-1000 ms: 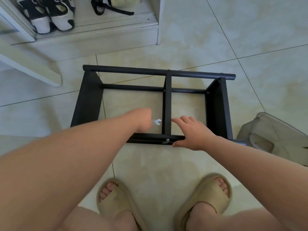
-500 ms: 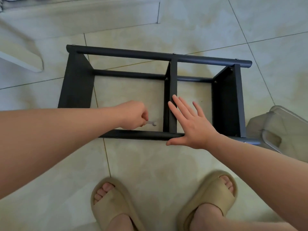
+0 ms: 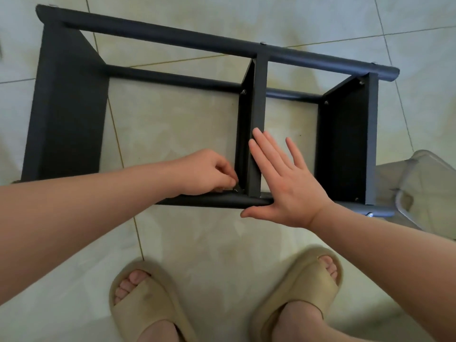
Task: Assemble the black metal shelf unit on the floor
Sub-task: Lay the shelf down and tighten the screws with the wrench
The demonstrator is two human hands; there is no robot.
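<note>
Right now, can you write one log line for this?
left hand: pinches small metal tool at middle panel near corner | right hand: flat on near rail | step: likely tightening

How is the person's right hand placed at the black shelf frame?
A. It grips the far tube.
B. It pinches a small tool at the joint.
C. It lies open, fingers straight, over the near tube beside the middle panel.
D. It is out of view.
C: the right hand lies flat, fingers straight, on the near tube by the middle panel; the left hand pinches the small tool.
</note>
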